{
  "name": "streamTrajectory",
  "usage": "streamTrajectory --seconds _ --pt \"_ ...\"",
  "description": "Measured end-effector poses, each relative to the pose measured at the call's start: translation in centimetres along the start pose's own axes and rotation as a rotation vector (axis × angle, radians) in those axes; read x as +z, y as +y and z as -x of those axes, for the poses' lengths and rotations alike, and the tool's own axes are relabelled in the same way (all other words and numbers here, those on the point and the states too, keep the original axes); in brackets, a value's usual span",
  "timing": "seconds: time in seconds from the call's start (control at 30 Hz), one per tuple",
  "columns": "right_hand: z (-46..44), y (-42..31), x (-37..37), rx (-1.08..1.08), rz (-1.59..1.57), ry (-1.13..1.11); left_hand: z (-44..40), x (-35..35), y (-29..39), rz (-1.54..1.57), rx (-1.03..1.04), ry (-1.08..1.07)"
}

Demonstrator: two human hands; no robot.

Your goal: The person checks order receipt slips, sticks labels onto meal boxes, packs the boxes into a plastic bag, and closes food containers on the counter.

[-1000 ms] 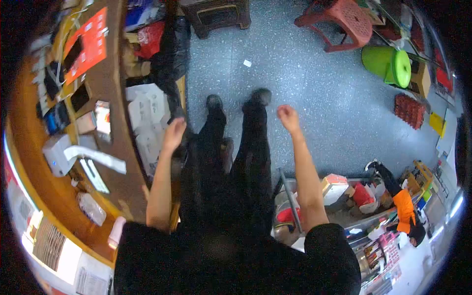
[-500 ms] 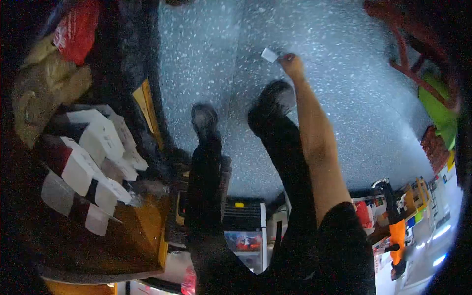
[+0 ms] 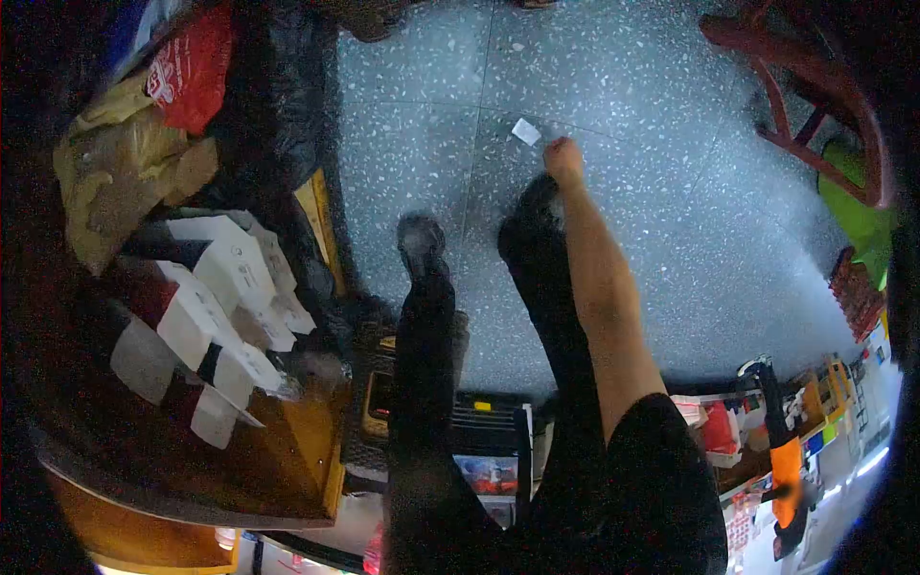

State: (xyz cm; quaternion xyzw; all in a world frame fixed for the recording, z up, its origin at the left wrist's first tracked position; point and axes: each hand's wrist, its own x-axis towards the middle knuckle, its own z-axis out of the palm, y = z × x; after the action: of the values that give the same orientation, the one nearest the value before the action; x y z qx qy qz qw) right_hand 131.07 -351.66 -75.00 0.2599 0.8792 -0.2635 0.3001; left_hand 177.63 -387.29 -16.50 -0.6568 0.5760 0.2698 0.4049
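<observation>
My right hand (image 3: 564, 160) reaches down over the speckled floor, just beyond the toe of my right shoe (image 3: 540, 203). Its fingers are closed. A small white rectangular piece (image 3: 526, 131), like a card, is just off the fingertips to the upper left. A narrow gap shows between them, and I cannot tell whether a thin part joins the piece to my fingers. What my fingers hold, if anything, is hidden. My left hand is out of view.
White cartons (image 3: 235, 264) with open flaps lie on a brown wooden surface (image 3: 192, 470) at left. A red bag (image 3: 195, 72) and a brown paper bag (image 3: 125, 168) are above them. A dark red chair (image 3: 815, 57) stands at upper right, with something green (image 3: 853, 216) beside it.
My right hand has moved down in the view, toward my shoe. The white piece also appears lower, with more gap to my fingers. The whole view has shifted slightly rightward.
</observation>
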Motion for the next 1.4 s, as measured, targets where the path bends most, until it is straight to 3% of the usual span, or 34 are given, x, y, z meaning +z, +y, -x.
streamTrajectory --seconds 0.1,0.3,0.4,0.5,0.57,0.63,0.7,0.77,0.83,0.97,1.03,1.07,1.1,1.2,1.27,1.37,1.4 --pt "-0.5 1.9 0.8 -0.070 -0.086 -0.009 -0.5 0.1 0.0 -0.002 -0.026 0.007" --pt "-3.7 1.5 2.9 0.024 -0.114 -0.036 -0.6 0.4 -0.7 -0.016 -0.117 0.026" --pt "-4.1 0.7 2.8 -0.194 0.030 -0.135 0.0 -0.4 -1.3 -0.017 -0.129 0.022" --pt "-2.0 2.7 4.8 -0.140 -0.406 0.069 0.8 -1.5 -1.7 -0.028 -0.086 -0.007" --pt "3.5 -1.4 -1.1 0.148 -0.926 -0.137 0.1 -2.5 -1.5 -0.024 -0.020 -0.037" --pt "9.6 -5.0 -7.2 0.460 -1.832 -0.287 -1.0 -3.6 -1.2 -0.021 0.063 -0.067" --pt "16.6 -9.3 -16.0 0.262 -2.149 -0.417 -2.7 -5.1 -0.7 -0.018 0.162 -0.103" --pt "24.9 -14.1 -25.6 0.246 -2.366 -0.262 -4.8 -7.3 0.6 -0.028 0.278 -0.139" --pt "31.4 -16.2 -33.3 -0.403 -2.708 -0.667 -7.6 -9.7 2.3 -0.039 0.404 -0.187" --pt "46.9 -23.6 -50.7 -1.214 -2.746 -0.816 -12.0 -14.6 8.5 -0.028 0.684 -0.342" --pt "53.8 -25.4 -57.7 -1.487 -2.613 -0.754 -10.9 -16.1 13.9 0.044 0.793 -0.473" --pt "57.5 -26.0 -60.4 -1.594 -2.569 -0.734 -8.7 -16.7 15.8 0.068 0.585 -0.417" --pt "60.6 -25.8 -62.4 -1.698 -2.530 -0.710 -7.4 -16.5 17.5 0.065 0.641 -0.343" --pt "68.1 -22.4 -66.0 -1.812 -2.372 -0.637 -4.5 -16.9 21.5 0.107 0.727 -0.476" --pt "72.2 -17.9 -66.2 -1.738 -2.290 -0.473 -2.5 -14.8 23.8 0.009 0.786 -0.466" --pt "79.5 -9.5 -65.8 -1.674 -2.260 -0.317 2.8 -8.5 26.4 -0.515 1.505 -0.326" --pt "82.2 -5.8 -64.9 -1.650 -2.242 -0.237 7.9 -4.9 26.3 -0.422 1.485 -0.434"
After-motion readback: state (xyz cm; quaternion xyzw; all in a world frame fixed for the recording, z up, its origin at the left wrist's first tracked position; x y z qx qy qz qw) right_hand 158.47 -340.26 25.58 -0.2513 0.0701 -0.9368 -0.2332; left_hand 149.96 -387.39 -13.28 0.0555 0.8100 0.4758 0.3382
